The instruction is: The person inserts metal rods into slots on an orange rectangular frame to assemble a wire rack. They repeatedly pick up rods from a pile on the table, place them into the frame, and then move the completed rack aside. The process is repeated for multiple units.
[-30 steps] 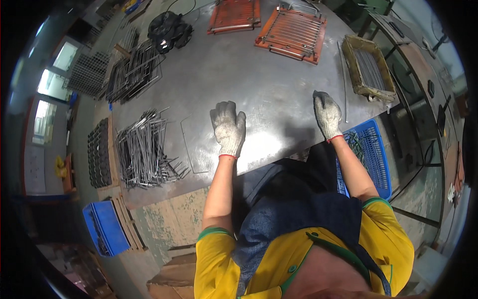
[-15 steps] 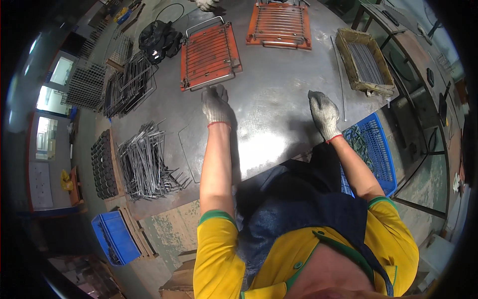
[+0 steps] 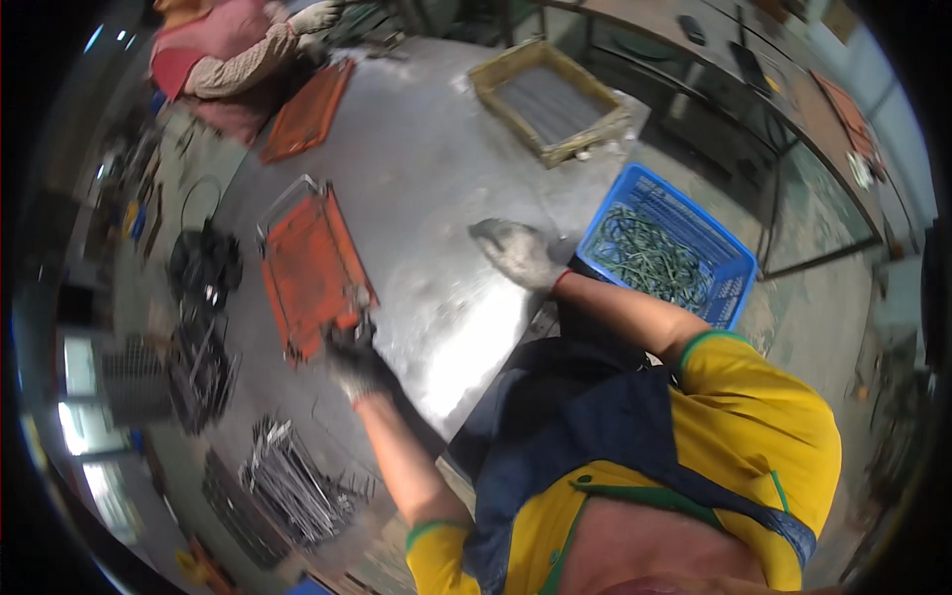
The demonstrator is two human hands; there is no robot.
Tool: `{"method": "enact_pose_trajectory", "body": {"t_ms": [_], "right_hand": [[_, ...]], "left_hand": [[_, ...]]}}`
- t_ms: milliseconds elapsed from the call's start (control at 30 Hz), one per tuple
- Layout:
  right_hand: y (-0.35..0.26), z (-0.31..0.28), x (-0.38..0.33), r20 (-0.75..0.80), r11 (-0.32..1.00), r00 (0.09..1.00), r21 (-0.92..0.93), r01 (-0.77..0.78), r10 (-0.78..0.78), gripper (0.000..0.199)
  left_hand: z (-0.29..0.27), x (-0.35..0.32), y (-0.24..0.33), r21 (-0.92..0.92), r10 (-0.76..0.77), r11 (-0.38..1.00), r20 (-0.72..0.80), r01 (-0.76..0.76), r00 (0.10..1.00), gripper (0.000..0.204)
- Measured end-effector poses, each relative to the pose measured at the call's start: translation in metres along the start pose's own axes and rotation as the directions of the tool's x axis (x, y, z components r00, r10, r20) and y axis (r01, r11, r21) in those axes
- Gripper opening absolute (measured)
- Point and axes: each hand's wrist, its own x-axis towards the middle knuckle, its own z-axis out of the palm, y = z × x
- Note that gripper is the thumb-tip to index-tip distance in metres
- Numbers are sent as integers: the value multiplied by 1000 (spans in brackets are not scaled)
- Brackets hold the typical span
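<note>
My left hand (image 3: 354,362), in a grey-white work glove, is at the near corner of an orange rectangular jig (image 3: 305,263). Its darkened fingers curl around the jig's near edge, by a small metal fitting. A bent metal bar (image 3: 286,203) stands up from the jig's far end. Motion smears the jig's surface, so I cannot tell whether wires lie across it. To the right, my gloved right hand (image 3: 518,253) hangs over the bare metal tabletop (image 3: 436,188). Its fingers are pressed together and point left; what they hold, if anything, is hidden.
A yellowish tray (image 3: 486,94) of grey rods stands at the back. At right, a blue basket (image 3: 739,288) holds green strands. Bent wire pieces (image 3: 297,486) pile at the near left. A co-worker (image 3: 223,69) stands by another orange jig (image 3: 309,111).
The view has swung right, bringing the co-worker into sight. My left hand has gone from just short of the jig onto its near edge. My right hand stays over the table.
</note>
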Motion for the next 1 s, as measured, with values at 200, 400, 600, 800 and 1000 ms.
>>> {"method": "enact_pose_trajectory", "body": {"t_ms": [200,400,600,800,1000], "right_hand": [[37,-61,88,52,947,964,-178,266,-261,42],[86,-133,173,103,789,980,-610,-73,170,36],[90,-110,192,352,592,914,-787,171,203,23],[89,-107,199,137,668,945,-737,-102,296,22],[194,-158,222,417,851,904,-438,290,-94,27]], "left_hand": [[-45,-87,7,34,-100,994,-39,102,994,27],[-105,-115,4,32,-43,999,-30,44,999,36],[-101,-119,8,80,-68,994,-134,79,989,34],[-113,-107,16,103,-108,988,-57,114,992,35],[-85,-89,30,245,22,969,-167,20,986,31]]}}
